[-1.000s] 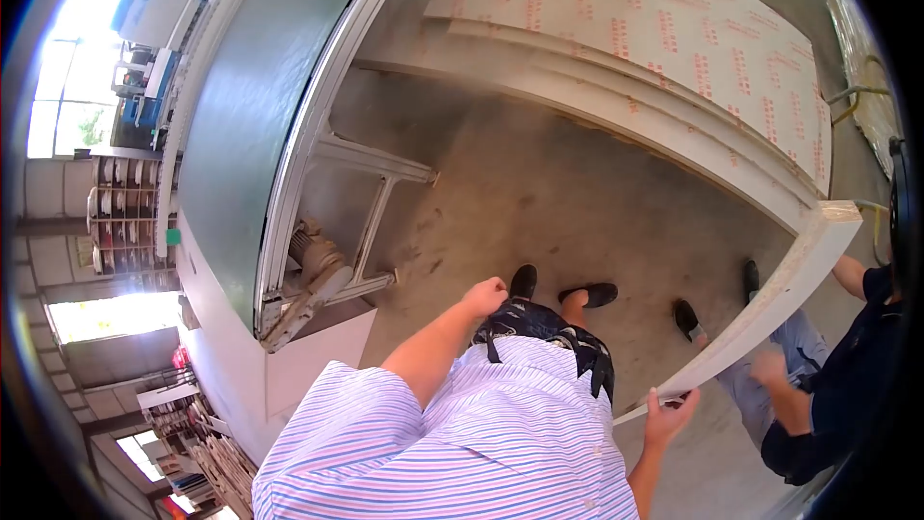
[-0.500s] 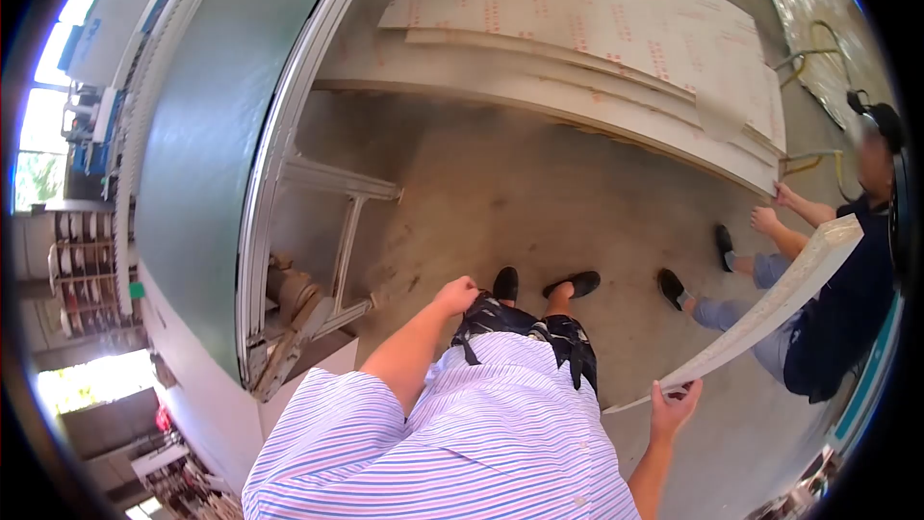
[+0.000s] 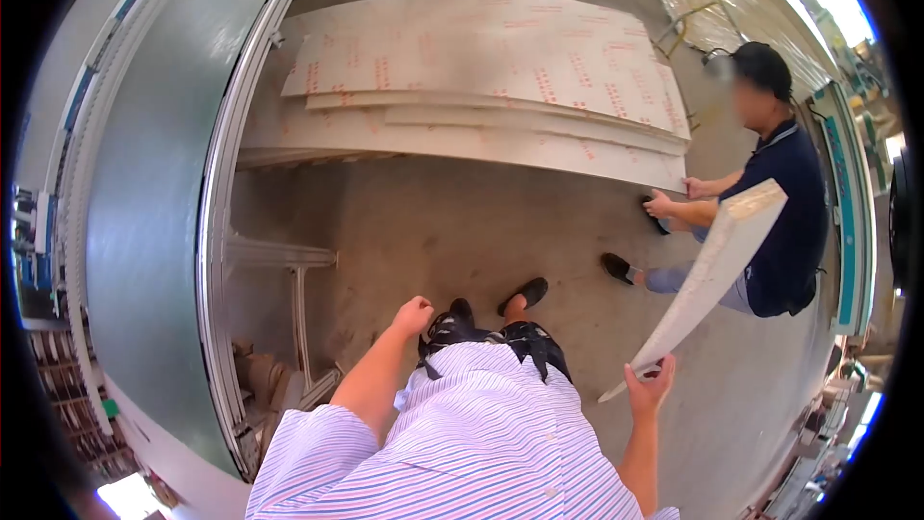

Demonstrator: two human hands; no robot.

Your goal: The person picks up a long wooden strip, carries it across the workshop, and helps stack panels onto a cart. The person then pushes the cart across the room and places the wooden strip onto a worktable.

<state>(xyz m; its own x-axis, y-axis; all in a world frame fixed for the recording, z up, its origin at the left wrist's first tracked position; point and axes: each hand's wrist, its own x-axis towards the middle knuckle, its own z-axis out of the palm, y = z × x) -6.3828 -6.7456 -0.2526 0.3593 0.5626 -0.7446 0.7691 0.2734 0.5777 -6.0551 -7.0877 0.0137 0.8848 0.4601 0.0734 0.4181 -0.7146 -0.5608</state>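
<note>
My right hand (image 3: 651, 385) is closed around the edge of a long white board (image 3: 710, 268), near its lower end. The board stands on edge and slants away to the right, its far end showing a rough, speckled core. My left hand (image 3: 415, 315) hangs in front of my shorts with its fingers curled, and nothing shows in it. It touches no board.
A stack of white boards with red print (image 3: 500, 58) lies ahead. At its right corner a co-worker (image 3: 789, 221) grips a board edge with both hands. A long green-topped machine table (image 3: 164, 183) with a metal frame runs along the left.
My view has turned to the right, so the stack and co-worker appear farther left. My right hand still grips the board. The co-worker remains at the stack's corner.
</note>
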